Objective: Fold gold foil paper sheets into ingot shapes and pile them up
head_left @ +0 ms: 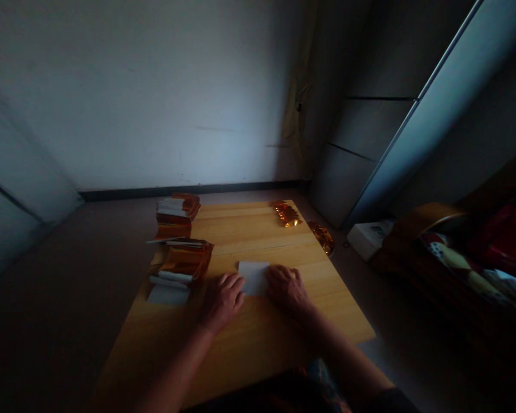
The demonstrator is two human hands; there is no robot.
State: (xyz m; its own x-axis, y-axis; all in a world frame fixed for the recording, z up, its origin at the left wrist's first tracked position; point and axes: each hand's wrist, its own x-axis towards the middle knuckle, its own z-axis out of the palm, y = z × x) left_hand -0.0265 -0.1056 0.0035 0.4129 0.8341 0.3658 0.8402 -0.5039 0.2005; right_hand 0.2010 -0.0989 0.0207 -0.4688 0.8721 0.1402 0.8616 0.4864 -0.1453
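Observation:
A small white sheet of paper (253, 274) lies flat on the wooden table (258, 338). My left hand (222, 299) rests palm down at the sheet's left edge, fingers pressed on it. My right hand (287, 288) lies on the sheet's right edge, fingers curled down onto the paper. Both hands press the paper to the table rather than lifting it. The room is dim and finger detail is hard to make out.
Two stacks of gold and white foil paper (181, 265) (176, 215) sit along the table's left side. A pile of folded gold pieces (287, 214) lies at the far right corner, more (322, 236) on the floor. A white box (370, 236) and a cluttered chair (456, 246) stand right.

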